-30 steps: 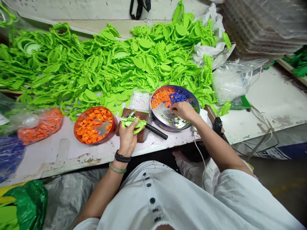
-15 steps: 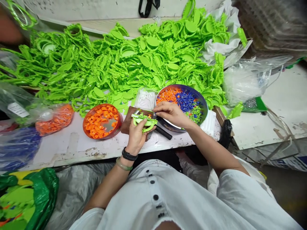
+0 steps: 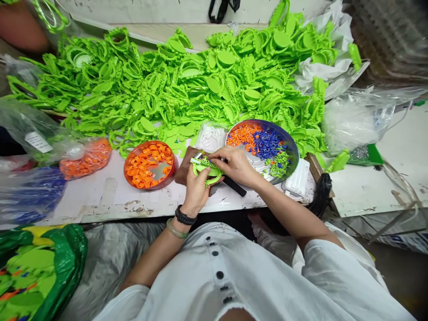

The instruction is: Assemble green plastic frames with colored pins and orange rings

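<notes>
A light green plastic frame [image 3: 213, 174] with a toothed upper edge sits in my left hand [image 3: 196, 191], its thumb laid across the front. My right hand [image 3: 239, 166] is at the frame's upper right edge, thumb and fingertips pinched together. Whatever the pinch holds is too small to make out. Under the hands are a brown block [image 3: 182, 171] and a tool with a black handle [image 3: 235, 185], its far end hidden. Right of them stands a round metal tray [image 3: 297, 156] of small orange, blue and green pins. A red-orange bowl [image 3: 174, 171] of orange rings stands to the left.
A large heap of green plastic frames [image 3: 187, 89] covers the back of the table. White pieces [image 3: 210, 137] lie in a clear pack behind my hands. A bag of orange parts [image 3: 87, 160] is at left; a green sack [image 3: 72, 263] stands below it.
My right hand has moved in against the frame's toothed edge, with the fingertips lower and closer to it. My left hand still holds the frame. The whole view has shifted slightly.
</notes>
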`<state>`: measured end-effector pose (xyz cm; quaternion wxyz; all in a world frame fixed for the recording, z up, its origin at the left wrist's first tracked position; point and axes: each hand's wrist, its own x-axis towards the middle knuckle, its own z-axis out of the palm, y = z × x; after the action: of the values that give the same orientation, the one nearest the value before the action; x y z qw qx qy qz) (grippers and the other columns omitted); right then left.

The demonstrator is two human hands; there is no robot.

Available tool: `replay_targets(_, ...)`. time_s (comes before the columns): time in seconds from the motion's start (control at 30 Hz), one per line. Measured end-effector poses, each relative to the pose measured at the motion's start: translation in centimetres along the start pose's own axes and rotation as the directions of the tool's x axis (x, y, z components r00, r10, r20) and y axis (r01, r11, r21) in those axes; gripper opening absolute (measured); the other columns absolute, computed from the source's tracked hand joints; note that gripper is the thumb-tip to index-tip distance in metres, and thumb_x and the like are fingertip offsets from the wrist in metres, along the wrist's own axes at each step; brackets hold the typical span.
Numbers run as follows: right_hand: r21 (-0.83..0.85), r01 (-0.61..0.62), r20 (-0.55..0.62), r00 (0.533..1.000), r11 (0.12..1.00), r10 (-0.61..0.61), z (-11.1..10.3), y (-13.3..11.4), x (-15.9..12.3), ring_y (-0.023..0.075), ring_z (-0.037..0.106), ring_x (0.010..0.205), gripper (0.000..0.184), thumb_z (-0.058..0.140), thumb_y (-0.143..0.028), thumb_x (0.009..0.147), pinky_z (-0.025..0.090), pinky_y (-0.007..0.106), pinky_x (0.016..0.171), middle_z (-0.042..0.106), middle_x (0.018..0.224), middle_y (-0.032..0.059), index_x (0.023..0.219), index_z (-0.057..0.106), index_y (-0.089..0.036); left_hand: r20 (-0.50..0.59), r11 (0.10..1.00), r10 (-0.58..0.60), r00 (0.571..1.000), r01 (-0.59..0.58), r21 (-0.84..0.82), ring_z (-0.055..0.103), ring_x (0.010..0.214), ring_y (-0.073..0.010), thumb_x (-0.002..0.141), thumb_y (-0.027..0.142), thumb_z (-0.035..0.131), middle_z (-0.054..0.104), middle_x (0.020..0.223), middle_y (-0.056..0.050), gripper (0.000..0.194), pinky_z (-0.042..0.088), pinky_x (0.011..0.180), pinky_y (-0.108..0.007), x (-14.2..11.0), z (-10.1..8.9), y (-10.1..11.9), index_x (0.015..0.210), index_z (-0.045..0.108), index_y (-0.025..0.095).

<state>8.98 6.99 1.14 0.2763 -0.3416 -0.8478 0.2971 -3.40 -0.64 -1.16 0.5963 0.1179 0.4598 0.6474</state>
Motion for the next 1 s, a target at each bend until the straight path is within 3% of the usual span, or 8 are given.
replay_targets(0.2,-0.017,-0.081,-0.039,0.996,0.997,0.08,0.5,-0.2,-0.1,0.0187,0.063,0.084,0.012,0.06,-0.021,0.089,0.047,0.031,0.08,0.072,0.086,0.0044,0.093,0.072,-0.019,-0.008,1.0,0.001,1.0,-0.001,-0.028,0.068,0.083,-0.0177,0.065,0.015,0.069,0.067,0.102,-0.001,0.046,0.062,0.072,-0.037,0.0,-0.3,0.0,0.107,0.053,0.022)
replay_targets(0.43,-0.095,-0.102,0.028,0.994,0.99,0.105,0.6,-1.1,0.8,0.0204,0.062,0.085,0.01,0.06,-0.014,0.084,0.046,0.031,0.079,0.071,0.082,0.0054,0.084,0.07,-0.017,-0.006,0.997,0.061,0.998,-0.061,-0.052,0.068,0.079,-0.0166,0.066,0.021,0.077,0.067,0.099,0.0,0.046,0.061,0.066,-0.032,0.1,-0.4,-0.1,0.106,0.054,0.022)
replay_targets(0.57,-0.058,-0.082,0.084,0.993,0.995,0.087,1.1,-1.1,1.2,0.0194,0.062,0.088,0.011,0.06,-0.011,0.081,0.046,0.03,0.08,0.072,0.083,0.004,0.079,0.068,-0.017,-0.034,0.998,0.065,0.997,-0.066,-0.024,0.068,0.075,-0.0155,0.063,0.027,0.084,0.067,0.1,0.0,0.054,0.061,0.062,-0.032,0.3,-0.7,0.0,0.107,0.054,0.023)
replay_targets(0.7,0.031,-0.044,0.177,0.983,0.999,0.038,-0.2,1.5,3.6,0.0176,0.066,0.09,0.014,0.059,-0.022,0.087,0.049,0.028,0.08,0.074,0.097,0.0047,0.093,0.071,-0.018,-0.082,0.999,0.042,0.996,-0.042,0.011,0.068,0.072,-0.0169,0.061,0.031,0.085,0.067,0.094,0.0,0.052,0.061,0.058,-0.033,0.8,-1.2,0.6,0.102,0.054,0.021)
replay_targets(0.77,-0.068,-0.098,0.078,0.992,0.993,0.104,-1.6,4.2,6.4,0.0194,0.067,0.095,0.026,0.058,-0.027,0.089,0.051,0.03,0.083,0.072,0.112,0.0091,0.11,0.068,-0.016,-0.106,0.999,0.031,0.994,-0.031,0.01,0.067,0.069,-0.0168,0.06,0.031,0.085,0.066,0.086,0.001,0.052,0.061,0.057,-0.034,1.0,-1.4,1.2,0.1,0.054,0.02)
replay_targets(0.83,-0.33,-0.322,-0.168,0.945,0.888,0.28,-2.9,7.0,9.7,0.0249,0.066,0.102,0.031,0.055,-0.027,0.092,0.049,0.036,0.088,0.071,0.114,0.015,0.117,0.066,-0.012,-0.132,0.999,0.027,0.991,-0.03,-0.014,0.066,0.066,-0.0162,0.058,0.031,0.087,0.065,0.081,0.003,0.053,0.061,0.056,-0.035,1.0,-1.4,1.7,0.099,0.054,0.02)
replay_targets(0.93,-0.55,-0.483,-0.228,0.872,0.682,0.434,-3.7,10.0,14.0,0.033,0.063,0.109,0.047,0.066,-0.025,0.085,0.045,0.042,0.092,0.069,0.116,0.0229,0.128,0.057,-0.006,-0.143,0.998,0.014,0.99,-0.024,-0.065,0.067,0.067,-0.0157,0.056,0.028,0.088,0.066,0.083,0.004,0.057,0.062,0.06,-0.036,1.0,-1.5,2.5,0.101,0.055,0.021)
replay_targets(1.0,-0.585,-0.5,-0.213,0.854,0.638,0.474,-3.8,10.7,15.4,0.035,0.062,0.111,0.049,0.065,-0.017,0.084,0.043,0.044,0.093,0.067,0.118,0.0271,0.13,0.053,-0.002,-0.138,0.995,0.009,0.99,-0.022,-0.096,0.068,0.069,-0.0154,0.058,0.026,0.088,0.068,0.085,0.004,0.056,0.062,0.066,-0.037,1.0,-1.9,2.9,0.103,0.055,0.022)
